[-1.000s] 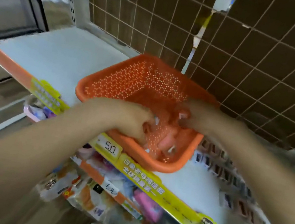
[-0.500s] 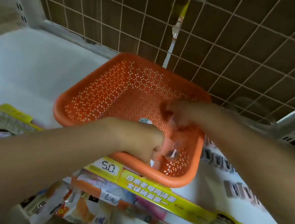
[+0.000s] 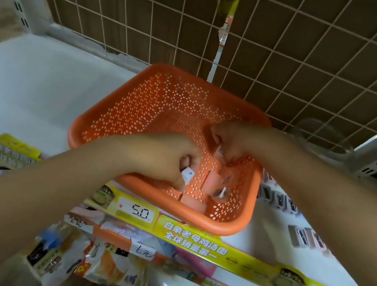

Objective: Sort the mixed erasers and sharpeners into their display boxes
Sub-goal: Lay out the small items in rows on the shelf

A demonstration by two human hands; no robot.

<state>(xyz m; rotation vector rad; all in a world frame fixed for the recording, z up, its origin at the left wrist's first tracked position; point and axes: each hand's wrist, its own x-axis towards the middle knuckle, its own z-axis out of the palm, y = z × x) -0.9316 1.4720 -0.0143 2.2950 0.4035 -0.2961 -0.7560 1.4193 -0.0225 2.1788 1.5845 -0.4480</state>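
Reaching into the orange basket [image 3: 154, 101], the left hand [image 3: 167, 159] pinches a white item [image 3: 187, 175]; the right hand [image 3: 230, 140] grips a small packet [image 3: 220, 151].

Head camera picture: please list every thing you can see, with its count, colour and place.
basket: one, orange, on the white shelf.
pink blocks: at least two, in the basket's near corner.
white piece: one, held in the left hand.
small packs: several, grey and pink, on the shelf right of the basket; blurred.
shelf: one, white.
price strip: yellow and orange, on the shelf's front edge.
snack bags: several, mixed colours, on the lower shelf.
left hand: over the basket.
right hand: in the basket, pinching something small.
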